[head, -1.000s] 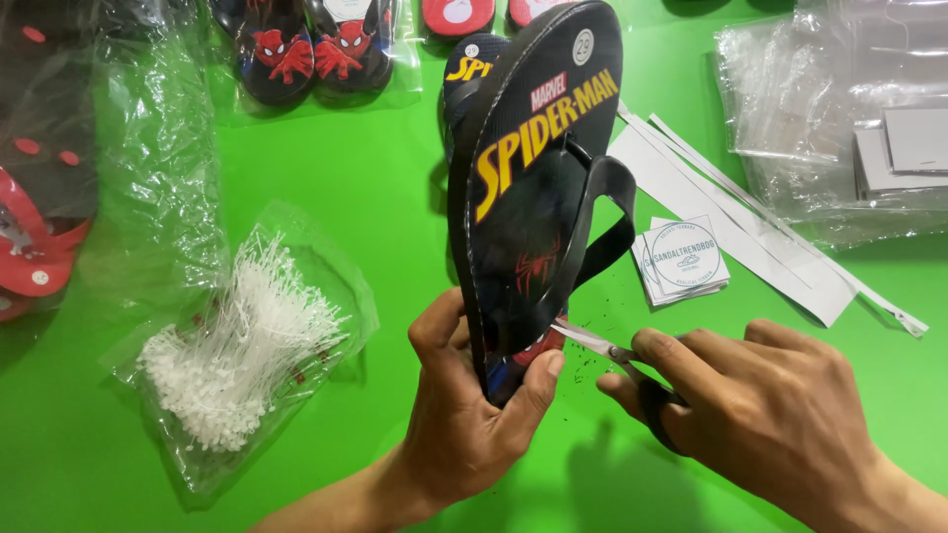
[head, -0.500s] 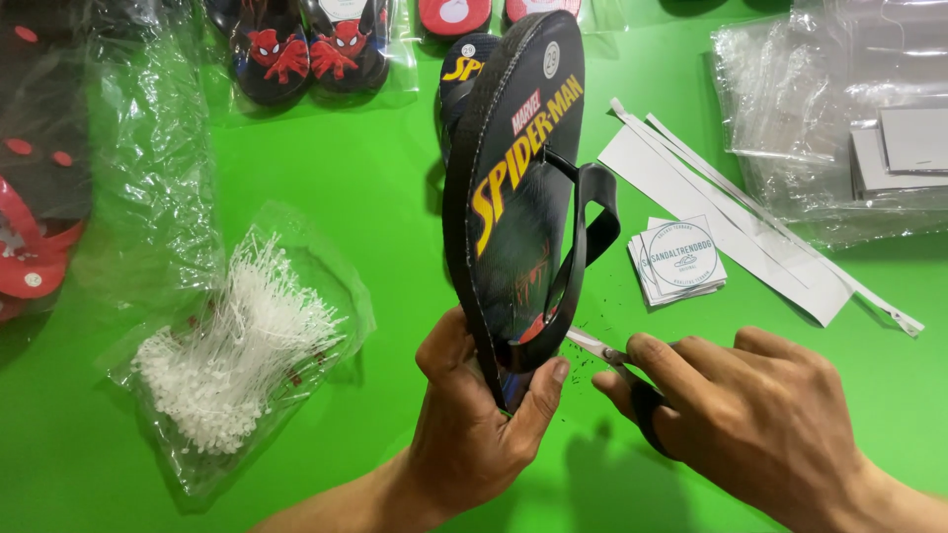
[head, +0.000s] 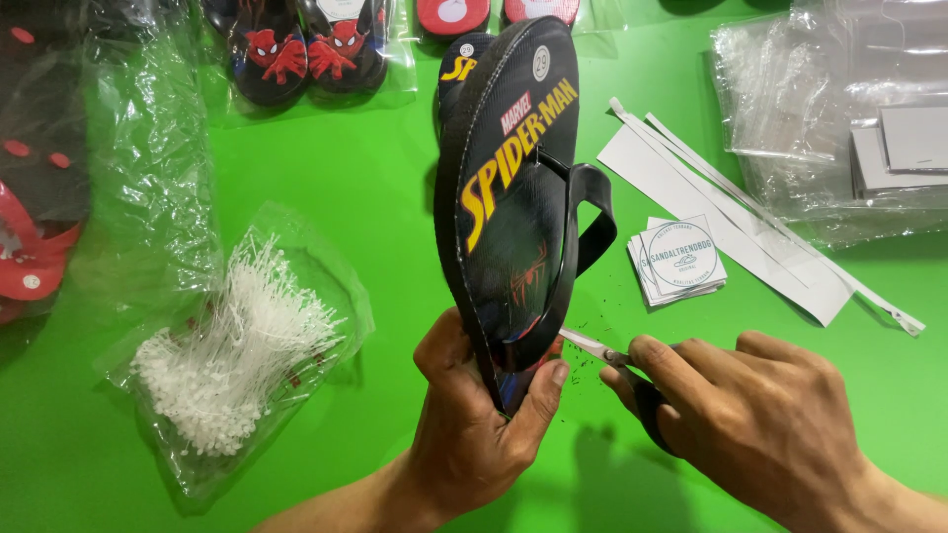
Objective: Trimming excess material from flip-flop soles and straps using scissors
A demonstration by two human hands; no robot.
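My left hand [head: 474, 419] grips the heel end of a black flip-flop [head: 509, 212] with yellow lettering and a black strap, holding it upright over the green table. My right hand [head: 736, 419] holds small scissors [head: 602, 353]. Their metal tips touch the flip-flop's lower edge beside my left thumb. A second black flip-flop [head: 459, 59] lies flat on the table behind the held one.
A clear bag of white plastic tag pins [head: 232, 350] lies at the left. A stack of round-printed label cards [head: 679, 259], white paper strips [head: 731, 197] and clear plastic bags [head: 839, 128] lie at the right. Packed sandals [head: 306, 49] line the far edge and red-black sandals [head: 30, 227] the left.
The flip-flop has turned a little, standing more upright and edge-on. My right hand with the scissors has stayed at its lower edge.
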